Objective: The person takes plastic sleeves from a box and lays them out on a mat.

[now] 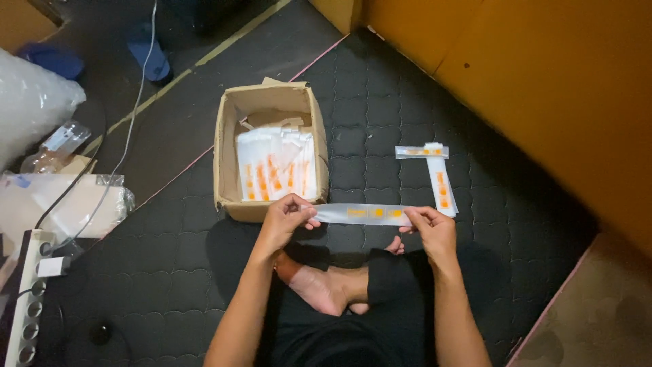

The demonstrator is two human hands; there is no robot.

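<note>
The person sat cross-legged on a dark quilted mat (353,122), holding one long clear strip (363,213) with orange marks level between both hands at the centre of the frame. The left hand (285,217) pinched the strip's left end in a narrow grip, and the right hand (429,228) pinched the right end the same way.

By the look of it, the work was at an early stage. Only a few strips (435,170) lay crossed on the mat to the upper right of the hands, while the cardboard box (227,163) just above the left hand held a thick stack of them (275,170).

There was open mat between the box and the laid-out strips, and more to the right before the orange wall (543,81). The left of the frame was tighter, with a power strip (27,299), a cable (136,109) and plastic bags (61,200) close by. A bare foot (326,285) lay just under the hands.
</note>
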